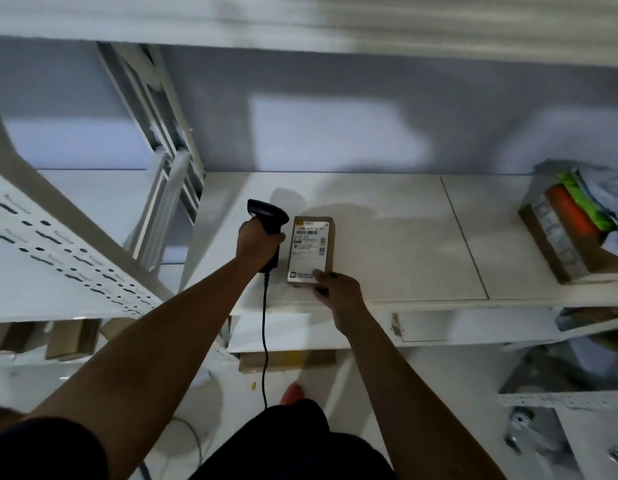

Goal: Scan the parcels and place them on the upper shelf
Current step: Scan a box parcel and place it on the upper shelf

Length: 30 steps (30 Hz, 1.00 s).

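Left hand [257, 242] grips the scanner [268, 220] beside the parcel [311, 251]; right hand [333, 289] pinches its near end. Likely scanning; next, lift it to the upper shelf.

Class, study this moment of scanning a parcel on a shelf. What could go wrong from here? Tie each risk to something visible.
1. The scanner in the left hand sits beside the parcel, seemingly aimed past its label; the scan may miss.
2. The right hand holds only the parcel's near end, by the shelf edge; it could slip off.
3. The cable hangs loose below the shelf and might snag.
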Motion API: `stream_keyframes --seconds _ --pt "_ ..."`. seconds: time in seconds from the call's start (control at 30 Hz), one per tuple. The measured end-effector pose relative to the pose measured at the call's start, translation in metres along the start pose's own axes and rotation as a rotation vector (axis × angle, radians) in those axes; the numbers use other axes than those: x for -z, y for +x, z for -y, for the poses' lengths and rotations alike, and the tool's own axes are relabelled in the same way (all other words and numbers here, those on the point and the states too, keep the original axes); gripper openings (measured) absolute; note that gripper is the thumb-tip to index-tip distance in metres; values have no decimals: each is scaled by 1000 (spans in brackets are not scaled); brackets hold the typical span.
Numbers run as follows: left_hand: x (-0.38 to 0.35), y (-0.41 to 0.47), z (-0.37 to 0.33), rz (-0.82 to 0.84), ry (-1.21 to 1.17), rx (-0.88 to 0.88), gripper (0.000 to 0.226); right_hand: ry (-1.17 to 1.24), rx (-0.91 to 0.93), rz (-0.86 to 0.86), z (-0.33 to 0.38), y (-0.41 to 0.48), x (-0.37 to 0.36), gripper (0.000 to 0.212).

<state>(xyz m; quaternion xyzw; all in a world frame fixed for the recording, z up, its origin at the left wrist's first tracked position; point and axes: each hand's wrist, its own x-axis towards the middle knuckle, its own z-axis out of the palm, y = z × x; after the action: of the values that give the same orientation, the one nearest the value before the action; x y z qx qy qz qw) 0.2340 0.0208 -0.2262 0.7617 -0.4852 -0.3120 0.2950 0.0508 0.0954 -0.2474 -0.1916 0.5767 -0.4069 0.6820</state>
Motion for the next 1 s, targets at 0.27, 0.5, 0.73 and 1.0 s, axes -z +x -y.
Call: stream_keyframes --seconds 0.27,0.5,0.73,1.0 --pt "-8 39 -14 -50 -82 23 43 -62 26 -52 21 29 1 7" --pt "-25 44 2 21 -46 74 32 -80 27 -65 21 39 9 13" --pt "-26 43 4 86 46 71 63 -15 -6 -53 21 36 15 14" --pt "-31 1 1 -124 45 -311 33 93 -18 -46 30 32 26 16"
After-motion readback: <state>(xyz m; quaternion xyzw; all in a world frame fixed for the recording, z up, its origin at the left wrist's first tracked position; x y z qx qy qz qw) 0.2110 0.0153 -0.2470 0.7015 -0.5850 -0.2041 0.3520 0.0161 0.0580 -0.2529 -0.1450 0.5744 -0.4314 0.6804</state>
